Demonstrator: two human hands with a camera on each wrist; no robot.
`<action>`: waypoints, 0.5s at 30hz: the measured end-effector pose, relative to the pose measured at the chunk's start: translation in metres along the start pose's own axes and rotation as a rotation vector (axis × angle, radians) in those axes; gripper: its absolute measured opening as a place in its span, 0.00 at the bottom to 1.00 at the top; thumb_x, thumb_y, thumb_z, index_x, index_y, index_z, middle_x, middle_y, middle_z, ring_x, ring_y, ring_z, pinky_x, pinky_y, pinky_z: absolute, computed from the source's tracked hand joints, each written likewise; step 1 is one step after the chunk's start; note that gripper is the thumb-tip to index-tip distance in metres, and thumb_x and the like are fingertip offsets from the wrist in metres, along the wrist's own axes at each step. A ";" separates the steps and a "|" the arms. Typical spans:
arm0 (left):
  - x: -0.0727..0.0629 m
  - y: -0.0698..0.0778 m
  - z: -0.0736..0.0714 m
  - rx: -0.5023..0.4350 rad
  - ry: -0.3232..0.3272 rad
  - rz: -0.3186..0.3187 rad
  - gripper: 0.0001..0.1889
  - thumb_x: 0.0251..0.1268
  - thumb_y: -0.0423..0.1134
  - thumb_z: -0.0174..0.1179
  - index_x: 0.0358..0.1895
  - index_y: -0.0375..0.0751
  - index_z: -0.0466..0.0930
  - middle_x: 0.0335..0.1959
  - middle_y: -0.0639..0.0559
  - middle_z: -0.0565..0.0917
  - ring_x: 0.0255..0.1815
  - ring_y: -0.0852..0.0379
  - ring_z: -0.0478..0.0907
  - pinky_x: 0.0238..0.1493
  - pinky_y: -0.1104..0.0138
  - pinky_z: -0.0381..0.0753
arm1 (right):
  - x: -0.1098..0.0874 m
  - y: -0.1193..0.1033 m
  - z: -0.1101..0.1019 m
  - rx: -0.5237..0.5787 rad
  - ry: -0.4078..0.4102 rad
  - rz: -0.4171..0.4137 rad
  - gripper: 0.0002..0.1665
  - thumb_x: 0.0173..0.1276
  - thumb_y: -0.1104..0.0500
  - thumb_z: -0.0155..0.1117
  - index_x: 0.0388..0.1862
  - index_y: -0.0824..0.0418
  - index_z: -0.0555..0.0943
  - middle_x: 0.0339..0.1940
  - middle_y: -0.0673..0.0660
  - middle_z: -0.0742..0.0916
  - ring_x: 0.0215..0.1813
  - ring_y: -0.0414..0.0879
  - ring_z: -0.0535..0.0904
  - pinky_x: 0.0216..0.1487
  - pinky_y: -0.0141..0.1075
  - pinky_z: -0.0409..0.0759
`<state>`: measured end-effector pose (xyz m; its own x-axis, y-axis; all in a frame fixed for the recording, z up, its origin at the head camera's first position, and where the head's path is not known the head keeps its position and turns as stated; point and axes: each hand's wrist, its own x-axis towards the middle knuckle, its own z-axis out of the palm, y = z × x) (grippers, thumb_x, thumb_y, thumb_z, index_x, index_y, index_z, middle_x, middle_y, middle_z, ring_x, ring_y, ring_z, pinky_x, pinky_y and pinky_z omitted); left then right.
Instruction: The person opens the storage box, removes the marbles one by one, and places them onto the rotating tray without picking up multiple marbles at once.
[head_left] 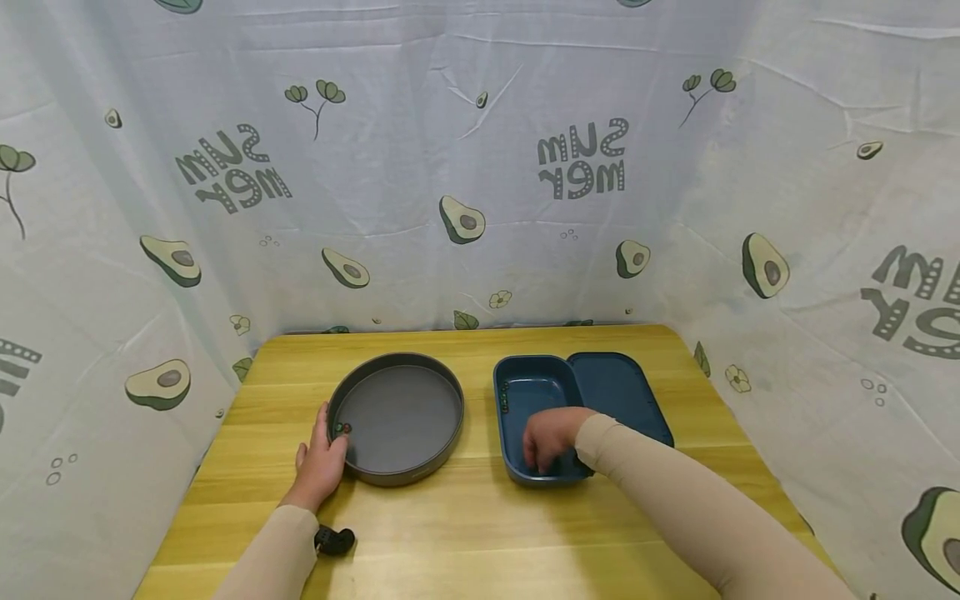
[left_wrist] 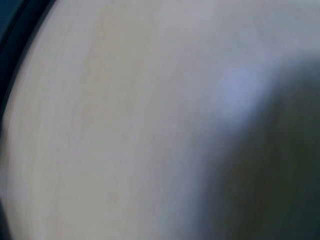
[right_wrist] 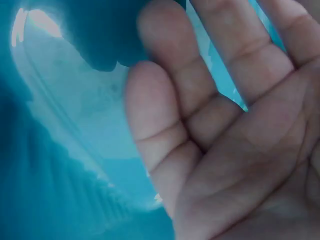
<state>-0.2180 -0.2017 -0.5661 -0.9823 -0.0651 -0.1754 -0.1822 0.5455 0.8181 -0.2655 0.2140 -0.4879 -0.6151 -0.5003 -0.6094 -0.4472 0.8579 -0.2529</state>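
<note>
A round dark grey pan point(head_left: 397, 417) sits on the left half of the table. My left hand point(head_left: 321, 462) rests against its left side, fingers reaching along the outer wall and thumb by the rim. Small green and red pieces point(head_left: 343, 428) lie inside the pan near that thumb. My right hand point(head_left: 553, 435) reaches down into a blue rectangular box point(head_left: 504, 446), fingers bent downward. In the right wrist view its palm and loosely bent fingers point(right_wrist: 152, 107) show; the thumb and some fingertips are out of sight. Several small green pieces point(head_left: 505, 397) line the box's left wall.
A flat blue lid point(head_left: 618, 392) lies right of the box, partly behind the right forearm. The wooden table point(head_left: 450, 542) meets a patterned curtain point(head_left: 405, 242) at its back and sides. A black wrist camera point(head_left: 335, 542) sits on the left wrist. The left wrist view is mostly blurred tabletop.
</note>
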 end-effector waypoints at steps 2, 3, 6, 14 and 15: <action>0.000 0.000 0.000 0.001 -0.001 -0.001 0.40 0.83 0.43 0.37 0.87 0.49 0.24 0.88 0.37 0.41 0.87 0.31 0.44 0.82 0.36 0.18 | 0.002 -0.004 0.000 -0.047 -0.019 -0.002 0.09 0.62 0.63 0.77 0.33 0.46 0.92 0.36 0.40 0.90 0.40 0.35 0.79 0.54 0.38 0.85; 0.000 0.000 0.000 0.003 -0.002 -0.001 0.40 0.83 0.43 0.37 0.87 0.49 0.24 0.88 0.37 0.41 0.87 0.31 0.44 0.82 0.36 0.18 | 0.003 -0.006 0.001 -0.063 -0.027 -0.003 0.09 0.62 0.63 0.77 0.32 0.45 0.92 0.34 0.40 0.90 0.39 0.35 0.78 0.52 0.37 0.85; 0.000 0.000 0.000 0.004 -0.003 -0.003 0.40 0.83 0.43 0.37 0.87 0.49 0.24 0.88 0.37 0.41 0.87 0.31 0.44 0.82 0.36 0.17 | 0.007 -0.009 0.002 -0.102 -0.043 -0.012 0.09 0.62 0.63 0.76 0.29 0.47 0.91 0.29 0.40 0.87 0.34 0.36 0.73 0.43 0.32 0.80; 0.001 0.001 0.001 0.009 0.020 0.010 0.40 0.84 0.44 0.38 0.88 0.47 0.26 0.89 0.37 0.42 0.88 0.32 0.43 0.82 0.36 0.19 | 0.015 -0.017 -0.001 -0.173 0.035 -0.129 0.13 0.62 0.63 0.72 0.19 0.51 0.85 0.17 0.40 0.76 0.24 0.37 0.66 0.28 0.29 0.68; 0.001 0.000 0.001 0.010 0.024 0.013 0.40 0.84 0.44 0.39 0.88 0.47 0.27 0.89 0.37 0.42 0.88 0.32 0.43 0.82 0.36 0.19 | 0.017 -0.017 -0.001 -0.177 0.047 -0.139 0.14 0.62 0.63 0.72 0.19 0.51 0.84 0.17 0.40 0.76 0.24 0.37 0.66 0.28 0.29 0.69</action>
<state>-0.2193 -0.2006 -0.5666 -0.9853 -0.0781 -0.1518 -0.1694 0.5548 0.8145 -0.2685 0.1908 -0.4930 -0.5676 -0.6205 -0.5411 -0.6339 0.7488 -0.1936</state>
